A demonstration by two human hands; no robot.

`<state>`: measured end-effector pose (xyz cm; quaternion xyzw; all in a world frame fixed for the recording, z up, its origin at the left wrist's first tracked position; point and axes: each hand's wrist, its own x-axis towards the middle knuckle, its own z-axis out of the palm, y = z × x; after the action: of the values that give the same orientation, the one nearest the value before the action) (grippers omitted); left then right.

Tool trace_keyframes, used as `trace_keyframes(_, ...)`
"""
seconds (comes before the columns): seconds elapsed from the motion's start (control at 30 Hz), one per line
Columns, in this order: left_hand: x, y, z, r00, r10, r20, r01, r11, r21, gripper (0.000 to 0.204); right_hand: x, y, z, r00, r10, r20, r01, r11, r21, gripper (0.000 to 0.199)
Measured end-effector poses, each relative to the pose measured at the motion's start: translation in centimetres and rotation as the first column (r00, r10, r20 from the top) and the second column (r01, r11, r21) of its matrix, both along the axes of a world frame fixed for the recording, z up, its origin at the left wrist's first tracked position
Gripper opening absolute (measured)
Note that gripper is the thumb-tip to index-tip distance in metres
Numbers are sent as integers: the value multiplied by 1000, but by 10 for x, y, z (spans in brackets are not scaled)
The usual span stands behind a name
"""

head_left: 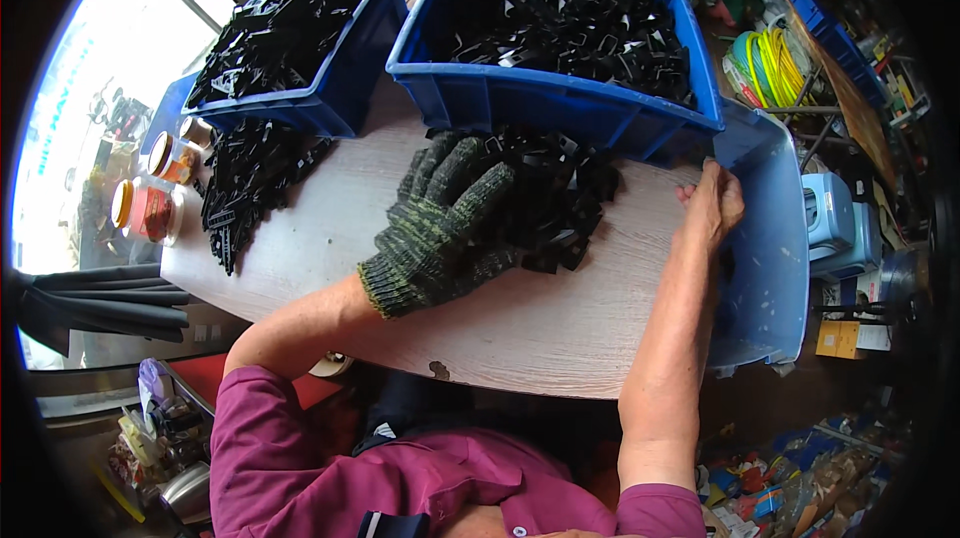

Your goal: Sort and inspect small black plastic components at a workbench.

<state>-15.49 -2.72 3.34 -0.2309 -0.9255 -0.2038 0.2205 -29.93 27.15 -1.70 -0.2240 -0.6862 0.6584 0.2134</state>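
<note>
Grey curtain [110, 303]: bunched together, beyond the near left corner of my pale wood-grain desk [560, 333].
Lidded jars [152, 213]: a few, clear-walled, beside the desk's left edge; what they stand on I cannot tell. The nearest has an orange lid and reddish contents.
Left heap of black plastic parts [245, 188]: thin, strip-like pieces near the desk's left edge, lying in front of the left crate [345, 103].
Left crate: blue plastic, at the desk's far left corner, piled to its rim with more black pieces.
Left hand [440, 208]: in my knitted green-and-black glove, laid over the left side of the middle heap of black plastic parts [555, 193]. I have the fingers stretched out and slightly apart, the thumb well clear of the forefinger; whether a piece sits under the palm I cannot tell.
Middle heap of black plastic parts: loose, toward the desk's far edge, just before the right crate [560, 103].
Right crate: blue too, along the far edge, full of black clip-like pieces.
Right hand [712, 200]: bare, at the desk's right edge, beside the light-blue tub [760, 268]. I have its fingers curled in; whether they pinch anything I cannot tell.
Light-blue tub: just along the desk's right edge.
Yellow-and-green hose coil [775, 68]: past the far right corner.
</note>
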Motion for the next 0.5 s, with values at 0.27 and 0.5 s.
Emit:
trace_keyframes(0.27, -83, 22, 73, 942, -113, -316, 144, 987, 77, 55, -2, 1, -4, 998, -58, -7, 58, 998, 1, 27)
trace_keyframes(0.5, -198, 42, 79, 953, -303, -26, 295, 941, -165, 46, 3, 0, 3, 999, -33, 13, 34, 999, -43, 26)
